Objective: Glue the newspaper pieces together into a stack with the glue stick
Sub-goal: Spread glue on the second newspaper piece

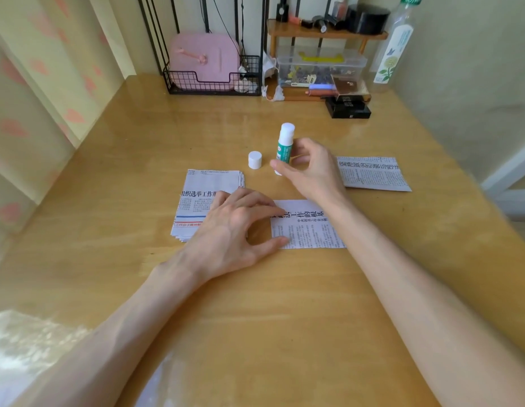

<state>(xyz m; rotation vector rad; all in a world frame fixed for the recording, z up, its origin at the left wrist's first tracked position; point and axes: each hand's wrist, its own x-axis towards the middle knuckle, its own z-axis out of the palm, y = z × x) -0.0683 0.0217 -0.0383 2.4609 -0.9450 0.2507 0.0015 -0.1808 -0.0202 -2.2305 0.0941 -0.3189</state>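
A green-and-white glue stick (284, 142) stands upright on the wooden desk (255, 304). My right hand (311, 171) holds its lower part between thumb and fingers. Its white cap (254, 160) stands by itself just to the left. A single newspaper piece (309, 227) lies flat in the middle of the desk. My left hand (231, 230) rests on that piece's left edge with fingers spread, thumb and fingertips touching the paper. A stack of newspaper pieces (199, 195) lies to the left, partly under my left hand. Another newspaper piece (372, 173) lies to the right.
At the back stand a black wire basket (214, 80) holding a pink case, a clear plastic box (320, 66) under a small wooden shelf, black boxes (347, 108) and a tall clear bottle (394, 45). Walls close in on the left and right.
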